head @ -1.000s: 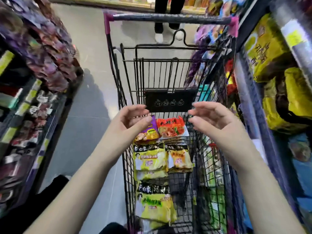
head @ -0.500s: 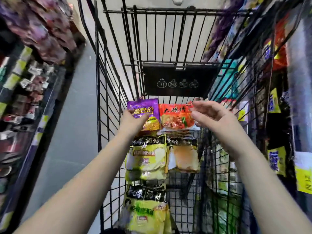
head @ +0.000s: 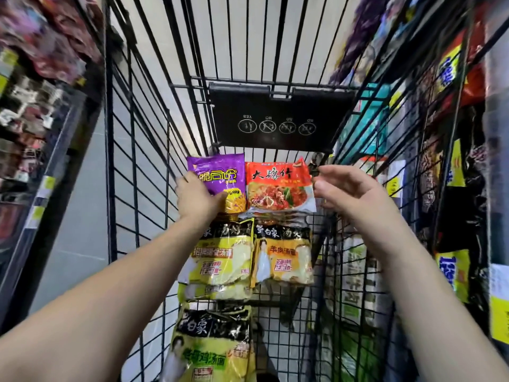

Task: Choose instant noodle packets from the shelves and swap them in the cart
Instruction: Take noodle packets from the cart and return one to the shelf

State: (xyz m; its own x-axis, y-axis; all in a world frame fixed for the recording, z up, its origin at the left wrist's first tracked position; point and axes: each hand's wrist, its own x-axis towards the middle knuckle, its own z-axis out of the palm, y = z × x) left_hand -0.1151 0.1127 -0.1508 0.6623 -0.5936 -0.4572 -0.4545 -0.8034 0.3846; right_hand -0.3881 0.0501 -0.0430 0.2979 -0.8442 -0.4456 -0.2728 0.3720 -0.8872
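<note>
Starting nearest you, a yellow-green packet lies on the floor of the cart, and beyond it two yellow packets sit side by side, edges touching. Farther in, your left hand grips the purple packet at its lower left corner, thumb across the front. Your right hand hovers slack and empty just beside the right edge of the red packet; whether its fingertips touch the film cannot be told.

These packets likely weigh little, with slick, crinkly film over a brittle noodle block. Pinch a sealed edge or corner rather than squeezing the middle, and expect the wrapper to slide between your fingers.

The purple one carries pale lettering and a yellow noodle picture low down. The red one shows black characters above a bowl of noodles with meat and greens. Behind both hangs a black panel with four round icons, and blurred shelves flank the cart.
</note>
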